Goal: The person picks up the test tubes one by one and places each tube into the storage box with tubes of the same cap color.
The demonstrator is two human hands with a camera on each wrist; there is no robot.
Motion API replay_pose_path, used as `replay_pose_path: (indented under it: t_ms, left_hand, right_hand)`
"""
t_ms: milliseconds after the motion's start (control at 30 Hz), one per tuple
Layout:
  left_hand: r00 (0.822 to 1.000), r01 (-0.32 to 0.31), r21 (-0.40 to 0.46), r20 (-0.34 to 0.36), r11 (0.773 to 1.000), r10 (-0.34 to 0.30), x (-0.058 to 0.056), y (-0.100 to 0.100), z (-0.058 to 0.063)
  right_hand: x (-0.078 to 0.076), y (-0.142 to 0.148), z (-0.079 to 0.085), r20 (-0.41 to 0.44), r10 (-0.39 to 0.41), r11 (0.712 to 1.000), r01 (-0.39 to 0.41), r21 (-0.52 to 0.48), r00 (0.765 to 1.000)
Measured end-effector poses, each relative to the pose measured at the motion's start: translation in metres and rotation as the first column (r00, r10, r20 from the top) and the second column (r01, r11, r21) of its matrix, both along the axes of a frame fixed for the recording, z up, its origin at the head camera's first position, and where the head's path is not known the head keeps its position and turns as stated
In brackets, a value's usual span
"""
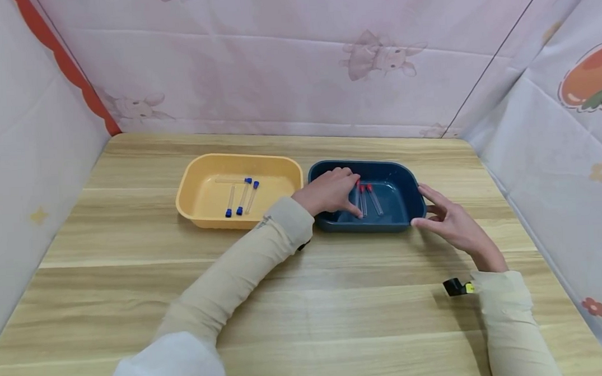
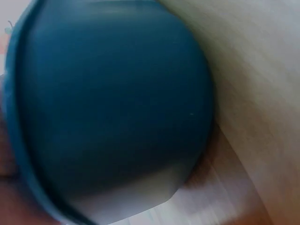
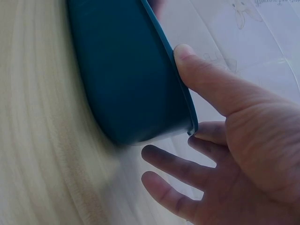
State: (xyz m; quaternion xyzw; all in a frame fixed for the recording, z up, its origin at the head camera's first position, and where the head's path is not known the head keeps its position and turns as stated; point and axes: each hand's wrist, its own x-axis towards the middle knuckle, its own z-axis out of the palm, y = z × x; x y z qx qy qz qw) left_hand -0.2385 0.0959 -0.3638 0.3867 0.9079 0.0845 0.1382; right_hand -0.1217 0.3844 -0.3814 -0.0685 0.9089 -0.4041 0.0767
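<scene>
My left hand (image 1: 331,191) reaches over the near-left rim into the dark blue tray (image 1: 394,226). Its fingertips are by the red cap of a clear tube (image 1: 358,194), and the thumb points down apart from the index finger. Two more red-capped tubes (image 1: 374,200) lie just right of it. At the tray's right end is my right hand (image 1: 451,223), with thumb and index finger touching the rim. In the right wrist view, the thumb (image 3: 206,77) rests on the rim, while two lower fingers extend free. The left wrist view shows the tray's outer wall (image 2: 117,103), blurred.
A yellow tray (image 1: 193,215) stands left of the blue one, under my left wrist's side. Several clear tubes with blue caps (image 1: 251,197) lie in it. Both trays are on a wooden table (image 1: 367,319), with cloth-covered walls (image 1: 276,71) behind and at the sides.
</scene>
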Motion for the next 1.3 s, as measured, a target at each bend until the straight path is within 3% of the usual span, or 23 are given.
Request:
replay_pose_path:
  t_ms: [267,933,1300]
  left_hand:
    - [0.999,0.001,-0.026,-0.044,1.0,-0.003,-0.003,0.004,-0.01]
    - [0.999,-0.008,-0.049,-0.051,0.999,0.006,-0.005,0.008,-0.019]
    - [0.999,-0.002,0.013,-0.051,1.0,0.003,-0.004,0.004,-0.016]
  right_hand:
    - [0.001,0.0,-0.001,-0.023,0.008,1.0,-0.008,-0.015,1.0]
    - [0.003,-0.002,-0.003,-0.049,0.018,0.998,-0.021,-0.051,0.999]
    - [0.003,-0.001,-0.006,-0.037,0.009,1.0,-0.01,-0.03,0.999]
